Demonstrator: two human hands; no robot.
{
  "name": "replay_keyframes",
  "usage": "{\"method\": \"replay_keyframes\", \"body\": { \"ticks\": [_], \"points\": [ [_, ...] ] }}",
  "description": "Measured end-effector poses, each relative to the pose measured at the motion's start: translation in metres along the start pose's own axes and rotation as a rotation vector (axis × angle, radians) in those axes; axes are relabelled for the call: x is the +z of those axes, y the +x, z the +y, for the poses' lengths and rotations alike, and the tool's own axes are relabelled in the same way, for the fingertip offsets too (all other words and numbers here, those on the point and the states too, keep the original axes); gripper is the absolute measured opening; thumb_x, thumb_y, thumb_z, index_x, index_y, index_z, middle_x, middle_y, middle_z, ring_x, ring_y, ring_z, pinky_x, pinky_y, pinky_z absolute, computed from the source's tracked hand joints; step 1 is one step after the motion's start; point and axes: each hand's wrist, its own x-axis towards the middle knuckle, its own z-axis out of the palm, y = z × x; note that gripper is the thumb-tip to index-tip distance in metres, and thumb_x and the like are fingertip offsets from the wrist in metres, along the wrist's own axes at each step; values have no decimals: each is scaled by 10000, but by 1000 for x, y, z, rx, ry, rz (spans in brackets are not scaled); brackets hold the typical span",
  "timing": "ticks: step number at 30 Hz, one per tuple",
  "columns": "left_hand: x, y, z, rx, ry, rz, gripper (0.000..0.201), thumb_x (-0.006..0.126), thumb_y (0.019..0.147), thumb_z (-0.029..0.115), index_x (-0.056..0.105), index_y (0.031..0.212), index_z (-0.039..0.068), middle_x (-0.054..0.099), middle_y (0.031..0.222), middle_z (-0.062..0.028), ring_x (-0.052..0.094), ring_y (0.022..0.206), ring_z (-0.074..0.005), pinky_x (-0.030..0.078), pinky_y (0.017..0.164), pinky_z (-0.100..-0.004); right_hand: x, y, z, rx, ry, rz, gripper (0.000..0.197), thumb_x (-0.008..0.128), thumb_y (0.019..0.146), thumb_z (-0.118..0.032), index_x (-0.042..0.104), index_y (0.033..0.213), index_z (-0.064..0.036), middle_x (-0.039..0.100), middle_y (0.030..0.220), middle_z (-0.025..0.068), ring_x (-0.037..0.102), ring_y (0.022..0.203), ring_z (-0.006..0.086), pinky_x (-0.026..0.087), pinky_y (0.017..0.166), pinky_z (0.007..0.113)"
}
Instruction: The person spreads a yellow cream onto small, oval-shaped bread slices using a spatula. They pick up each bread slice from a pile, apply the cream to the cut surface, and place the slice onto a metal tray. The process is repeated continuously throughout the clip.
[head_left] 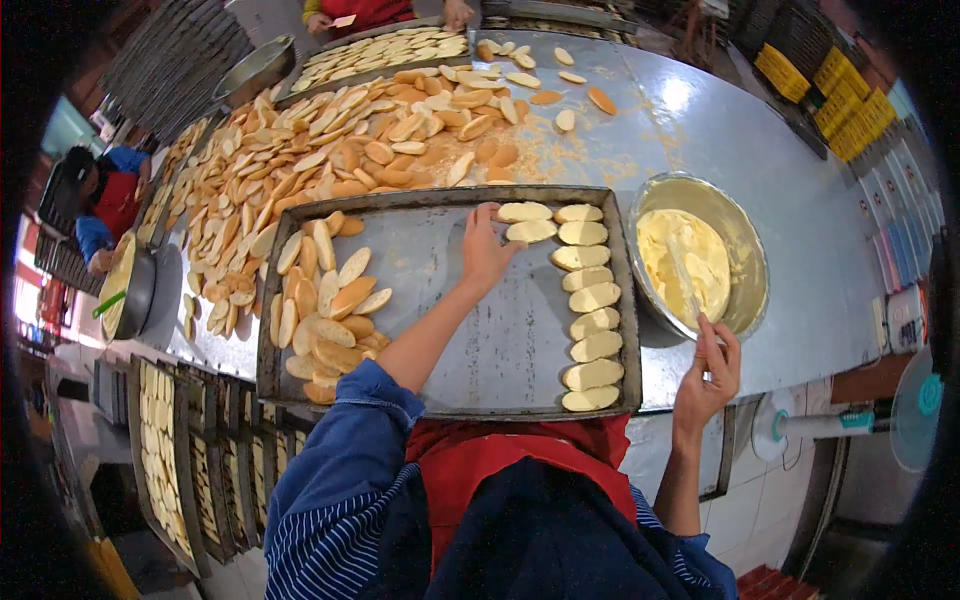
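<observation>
A metal baking tray (440,410) lies in front of me, with a column of cream-topped oval bread slices (596,346) along its right side. My left hand (487,250) reaches to the tray's far part, its fingers and thumb around the left end of a coated bread slice (532,231) that starts a second column. Right of the tray, my right hand (708,375) is closed on the end of a thin spatula (684,272). The spatula's other end rests in pale yellow cream (710,245) inside a round metal bowl (755,225). Uncoated bread slices (325,340) are heaped on the tray's left side.
A large pile of bread slices (270,180) covers the far left of the metal table (800,260). Beyond it stand a filled tray (380,55) and a metal bowl (255,75). Co-workers (120,200) stand at the left and far sides. Racked trays (165,450) stand below left.
</observation>
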Motion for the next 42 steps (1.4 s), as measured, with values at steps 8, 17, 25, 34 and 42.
{"method": "replay_keyframes", "body": {
  "ticks": [8, 17, 25, 34, 42],
  "points": [
    [-160, 46, -76, -120, 958, 217, 388, 699, 814, 248, 537, 1034, -29, 569, 1058, -202, 572, 989, -345, 467, 855, -432, -32, 46, 30, 1, -370, -223, 314, 591, 832, 33, 729, 1080, -103, 674, 923, 131, 660, 806, 281, 514, 721, 356],
    [-225, 22, -99, -181, 1083, 102, 497, 707, 812, 168, 470, 1221, 17, 599, 1071, -200, 595, 1008, -378, 532, 809, -453, 1, 94, 44, 4, -584, -718, 163, 668, 760, -105, 770, 888, -101, 693, 798, 171, 670, 745, 348, 516, 702, 409],
    [-220, 18, -104, -128, 996, 84, 394, 615, 823, 74, 474, 1190, 63, 627, 980, -246, 600, 961, -426, 495, 791, -520, -5, 119, 71, 485, -27, -833, 194, 619, 885, -78, 737, 1026, -17, 584, 634, -33, 429, 517, 34, 361, 477, 217],
    [-248, 26, -134, -495, -618, 138, 216, 574, 951, 188, 533, 1116, 54, 636, 982, -91, 616, 896, -201, 499, 774, -349, -10, 126, 92, 230, -270, -724, 215, 608, 847, -114, 742, 1010, -72, 689, 790, 144, 652, 696, 260, 489, 647, 377],
    [-202, -25, -28, -663, -1223, -126, 288, 597, 965, 244, 543, 1143, 24, 591, 1045, -100, 565, 831, -121, 475, 664, -218, 33, 108, 83, -55, -506, -821, 211, 616, 770, -80, 771, 907, -123, 706, 847, 153, 671, 797, 331, 516, 728, 423]
  ]
}}
